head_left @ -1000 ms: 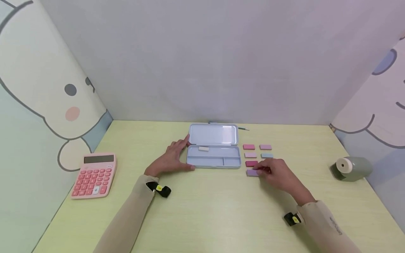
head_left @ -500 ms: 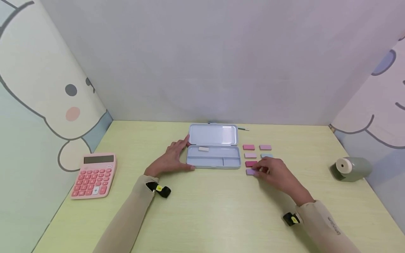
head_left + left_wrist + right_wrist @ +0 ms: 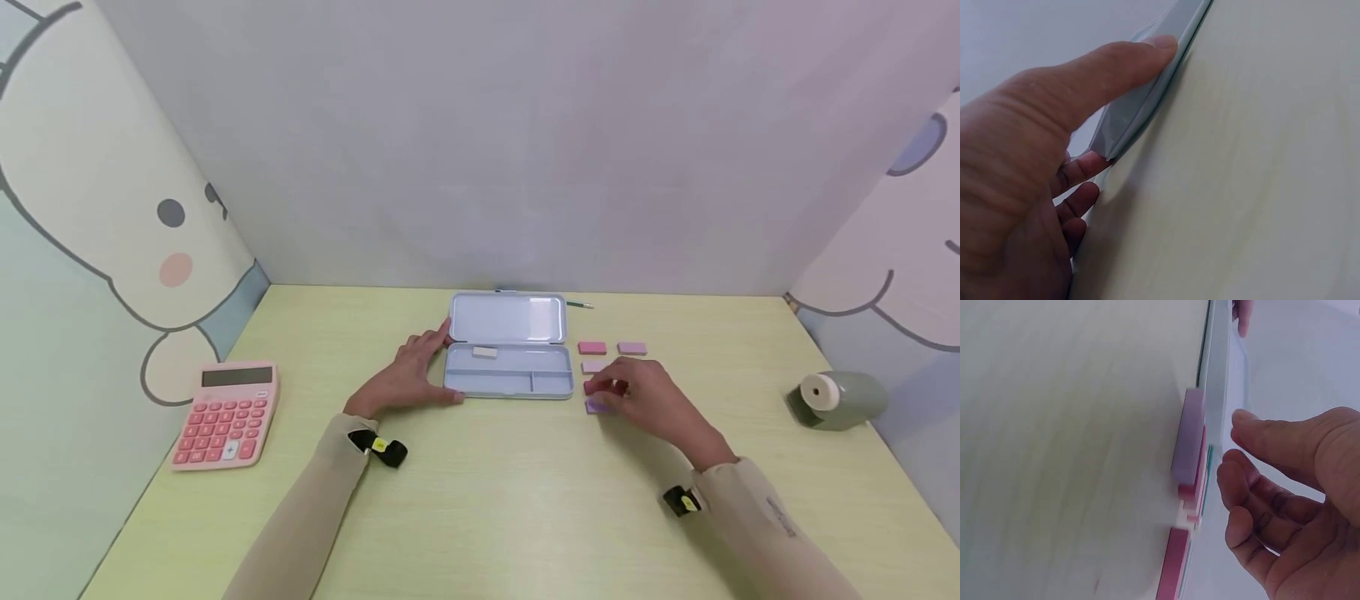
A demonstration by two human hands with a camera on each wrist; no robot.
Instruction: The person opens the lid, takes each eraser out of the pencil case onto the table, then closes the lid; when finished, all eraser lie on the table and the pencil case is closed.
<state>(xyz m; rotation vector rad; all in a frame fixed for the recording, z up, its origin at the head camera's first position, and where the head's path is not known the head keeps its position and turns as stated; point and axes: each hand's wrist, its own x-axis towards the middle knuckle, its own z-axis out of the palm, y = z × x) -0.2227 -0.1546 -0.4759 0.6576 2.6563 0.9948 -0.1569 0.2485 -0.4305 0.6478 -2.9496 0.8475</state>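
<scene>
A pale blue metal pencil case [image 3: 487, 382] lies with its lid raised. My left hand [image 3: 408, 375] holds its left end, thumb [image 3: 1141, 59] on the front wall and fingers around the far corner. One white eraser [image 3: 484, 352] is in the long rear compartment. Right of the case, small eraser-like blocks stand in two columns. My right hand [image 3: 641, 396] hovers over the nearest ones, a lilac block [image 3: 1190, 434] and a dark pink block [image 3: 588, 387]. In the right wrist view its thumb and fingers are apart with nothing between them. This hand hides part of the right column.
A pink calculator [image 3: 227, 415] lies at the left. On the right stands a grey-green device [image 3: 843, 400] with a cream round part. A pencil [image 3: 580, 304] sticks out behind the case lid. A wall closes the table's back edge.
My right hand has come off the lilac block and moved slightly up and left, over the dark pink one. The lilac block shifted a little left earlier. The left hand stays put.
</scene>
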